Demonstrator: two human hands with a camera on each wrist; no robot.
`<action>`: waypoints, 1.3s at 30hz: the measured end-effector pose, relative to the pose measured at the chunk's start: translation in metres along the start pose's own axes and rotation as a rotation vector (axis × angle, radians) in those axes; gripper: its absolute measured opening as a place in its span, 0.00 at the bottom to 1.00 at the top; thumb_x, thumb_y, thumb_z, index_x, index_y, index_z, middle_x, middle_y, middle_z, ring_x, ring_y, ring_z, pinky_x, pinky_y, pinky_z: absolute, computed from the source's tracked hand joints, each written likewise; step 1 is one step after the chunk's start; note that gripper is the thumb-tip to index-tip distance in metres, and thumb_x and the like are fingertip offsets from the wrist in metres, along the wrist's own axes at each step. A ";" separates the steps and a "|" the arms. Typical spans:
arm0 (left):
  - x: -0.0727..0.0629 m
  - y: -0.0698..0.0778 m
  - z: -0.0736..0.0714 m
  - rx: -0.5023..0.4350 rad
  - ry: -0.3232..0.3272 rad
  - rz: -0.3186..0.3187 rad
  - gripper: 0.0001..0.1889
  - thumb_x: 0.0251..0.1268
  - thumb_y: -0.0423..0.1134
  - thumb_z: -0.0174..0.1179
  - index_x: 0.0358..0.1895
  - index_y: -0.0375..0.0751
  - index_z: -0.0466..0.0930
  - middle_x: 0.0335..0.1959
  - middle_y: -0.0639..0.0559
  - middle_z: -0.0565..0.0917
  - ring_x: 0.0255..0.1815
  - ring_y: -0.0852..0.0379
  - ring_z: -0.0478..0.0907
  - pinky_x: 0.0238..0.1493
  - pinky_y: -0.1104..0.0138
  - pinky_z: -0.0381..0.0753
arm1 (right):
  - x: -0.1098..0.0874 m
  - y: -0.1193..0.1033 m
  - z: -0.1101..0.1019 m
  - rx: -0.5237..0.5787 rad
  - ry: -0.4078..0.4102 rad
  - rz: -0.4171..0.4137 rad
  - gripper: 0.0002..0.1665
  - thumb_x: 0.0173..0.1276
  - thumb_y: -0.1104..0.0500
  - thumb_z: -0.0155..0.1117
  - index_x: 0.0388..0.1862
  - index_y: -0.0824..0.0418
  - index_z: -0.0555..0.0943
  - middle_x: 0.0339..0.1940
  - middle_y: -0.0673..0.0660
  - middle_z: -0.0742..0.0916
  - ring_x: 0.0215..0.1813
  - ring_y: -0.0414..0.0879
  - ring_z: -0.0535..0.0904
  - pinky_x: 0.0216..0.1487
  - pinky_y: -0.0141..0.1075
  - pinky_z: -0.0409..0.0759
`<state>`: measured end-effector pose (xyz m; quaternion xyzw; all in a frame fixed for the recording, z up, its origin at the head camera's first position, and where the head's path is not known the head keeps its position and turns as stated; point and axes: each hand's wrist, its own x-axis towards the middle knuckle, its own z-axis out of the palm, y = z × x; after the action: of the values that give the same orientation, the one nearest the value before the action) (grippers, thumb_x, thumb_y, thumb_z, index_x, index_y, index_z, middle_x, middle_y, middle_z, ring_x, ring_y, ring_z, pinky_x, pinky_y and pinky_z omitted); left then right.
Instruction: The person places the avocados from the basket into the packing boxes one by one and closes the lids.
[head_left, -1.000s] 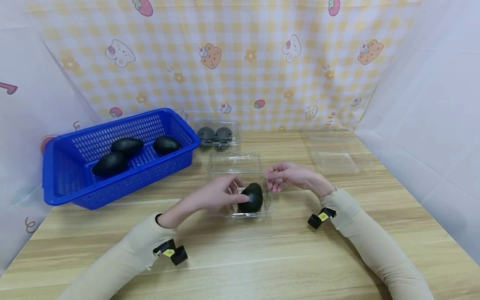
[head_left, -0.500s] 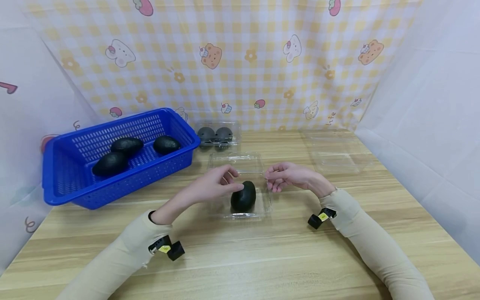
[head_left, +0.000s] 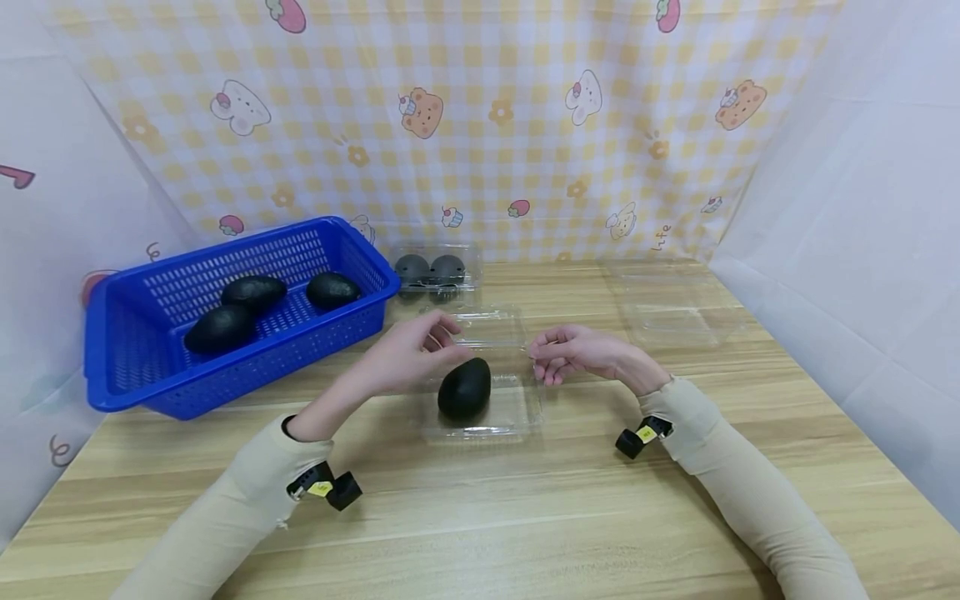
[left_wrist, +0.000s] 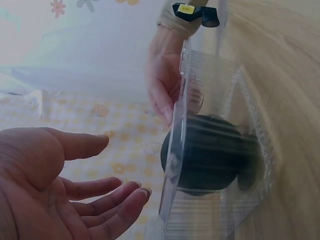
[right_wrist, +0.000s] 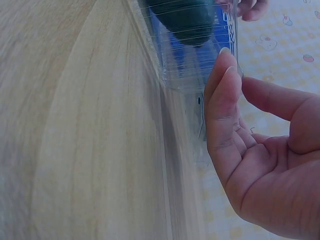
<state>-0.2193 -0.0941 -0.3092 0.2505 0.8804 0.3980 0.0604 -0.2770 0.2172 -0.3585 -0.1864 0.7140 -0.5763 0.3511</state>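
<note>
A dark avocado (head_left: 464,389) lies in the left part of a clear plastic clamshell box (head_left: 516,410), whose lid (head_left: 491,327) is folded back behind it. My left hand (head_left: 405,357) hovers at the box's left side. Its fingers are loosely bent and hold nothing; the left wrist view shows a gap between this hand (left_wrist: 45,172) and the box wall. With thumb and fingertips, my right hand (head_left: 581,352) pinches the box's right edge near the lid fold. In the right wrist view, the avocado (right_wrist: 187,20) shows through the box wall beyond the fingers.
A blue plastic basket (head_left: 292,350) at the left holds 3 avocados (head_left: 221,328). Behind the lid stands a closed clear box (head_left: 468,258) with two dark round fruits in it. Further clear plastic boxes (head_left: 667,308) sit at the back right. A patterned cloth hangs behind the table.
My left hand has let go of the avocado and drawn back left and upward. The avocado has shifted from the box's right side to its left. My right hand keeps its grip on the edge.
</note>
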 end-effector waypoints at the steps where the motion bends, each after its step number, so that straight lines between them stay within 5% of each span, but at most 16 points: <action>1: 0.000 0.000 -0.002 -0.002 0.012 -0.004 0.20 0.72 0.45 0.63 0.58 0.36 0.76 0.45 0.44 0.84 0.47 0.48 0.82 0.51 0.54 0.81 | 0.000 0.000 0.000 0.000 -0.001 0.000 0.15 0.79 0.63 0.53 0.53 0.77 0.70 0.34 0.57 0.86 0.33 0.44 0.83 0.36 0.32 0.82; 23: -0.002 -0.016 -0.049 0.087 0.253 -0.039 0.21 0.74 0.47 0.60 0.58 0.34 0.74 0.53 0.38 0.79 0.53 0.42 0.78 0.55 0.49 0.77 | 0.000 0.000 0.000 -0.004 -0.009 -0.004 0.15 0.80 0.63 0.52 0.53 0.77 0.70 0.34 0.57 0.86 0.33 0.44 0.84 0.36 0.31 0.82; 39: -0.002 -0.049 -0.071 0.137 0.418 -0.042 0.19 0.73 0.41 0.60 0.56 0.28 0.74 0.52 0.33 0.77 0.52 0.37 0.77 0.54 0.45 0.76 | 0.000 0.000 -0.001 0.002 -0.006 0.000 0.14 0.80 0.63 0.52 0.53 0.76 0.70 0.34 0.57 0.86 0.33 0.44 0.84 0.36 0.32 0.82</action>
<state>-0.2586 -0.1695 -0.2968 0.1479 0.9038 0.3791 -0.1325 -0.2775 0.2178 -0.3587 -0.1879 0.7125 -0.5763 0.3535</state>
